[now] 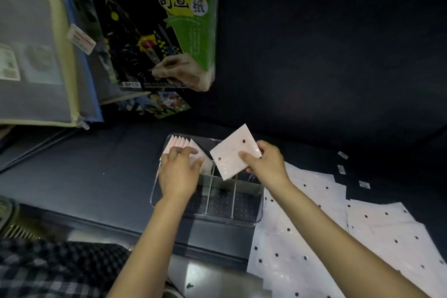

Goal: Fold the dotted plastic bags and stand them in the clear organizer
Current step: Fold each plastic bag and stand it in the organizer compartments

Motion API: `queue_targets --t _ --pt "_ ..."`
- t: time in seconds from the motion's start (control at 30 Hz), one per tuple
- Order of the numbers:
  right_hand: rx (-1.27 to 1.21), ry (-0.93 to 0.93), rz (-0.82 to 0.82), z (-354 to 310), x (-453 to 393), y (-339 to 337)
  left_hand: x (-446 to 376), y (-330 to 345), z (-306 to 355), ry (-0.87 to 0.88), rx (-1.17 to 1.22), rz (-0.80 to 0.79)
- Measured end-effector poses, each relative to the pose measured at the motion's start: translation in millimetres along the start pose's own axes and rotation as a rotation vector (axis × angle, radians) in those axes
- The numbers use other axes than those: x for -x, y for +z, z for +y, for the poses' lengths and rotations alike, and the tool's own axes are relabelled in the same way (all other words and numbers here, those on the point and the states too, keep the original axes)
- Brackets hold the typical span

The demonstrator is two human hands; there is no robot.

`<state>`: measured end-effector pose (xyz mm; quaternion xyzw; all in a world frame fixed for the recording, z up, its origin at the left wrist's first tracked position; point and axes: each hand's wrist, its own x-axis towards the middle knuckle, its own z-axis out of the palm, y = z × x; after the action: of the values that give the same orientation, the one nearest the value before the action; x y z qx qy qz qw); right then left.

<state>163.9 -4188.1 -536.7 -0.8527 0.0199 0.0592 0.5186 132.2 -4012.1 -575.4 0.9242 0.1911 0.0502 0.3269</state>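
Note:
A clear organizer (249, 218) with dividers sits on the dark table in front of me. Several folded dotted bags (180, 145) stand in a row in its far left compartment. My left hand (179, 172) rests on them with straight fingers, pressing them to the left. My right hand (266, 164) pinches a folded square dotted bag (233, 156), thumb on top, and holds it tilted above the organizer's middle. Unfolded pink dotted bags (338, 237) lie spread flat to the right of the organizer.
Green scratch-paper packs (154, 22) and zip folders (36, 55) hang or lean at the upper left. Small white labels (364, 184) lie at the far right. A checked cloth (48, 271) is at the bottom left, near the table's front edge.

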Motion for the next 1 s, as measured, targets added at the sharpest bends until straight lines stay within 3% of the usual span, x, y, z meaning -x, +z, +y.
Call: queue_targets --t 0.07,0.23,0.43,0.57,0.77,0.87,1.0 --pt "0.056 -0.027 0.032 -5 -15 20 -7 1 -14 -0.034 -0.171 -0.037" --pt "0.341 -0.149 0.013 -8 -33 59 -10 17 -23 0.030 -0.310 -0.020" --pt "0.686 -0.280 0.039 -2 -35 87 -5 24 -27 0.079 -0.172 0.166" --pt "0.783 -0.220 -0.045 -2 -38 110 1 28 -35 0.087 -0.108 0.142" --pt "0.412 0.224 -0.369 -4 -54 127 3 25 -44 0.031 0.104 0.271" --pt "0.170 0.379 -0.388 -5 -63 132 0 24 -51 -0.046 0.210 0.277" --pt "0.109 0.421 -0.394 -9 -68 142 -1 24 -55 -0.093 0.362 0.231"
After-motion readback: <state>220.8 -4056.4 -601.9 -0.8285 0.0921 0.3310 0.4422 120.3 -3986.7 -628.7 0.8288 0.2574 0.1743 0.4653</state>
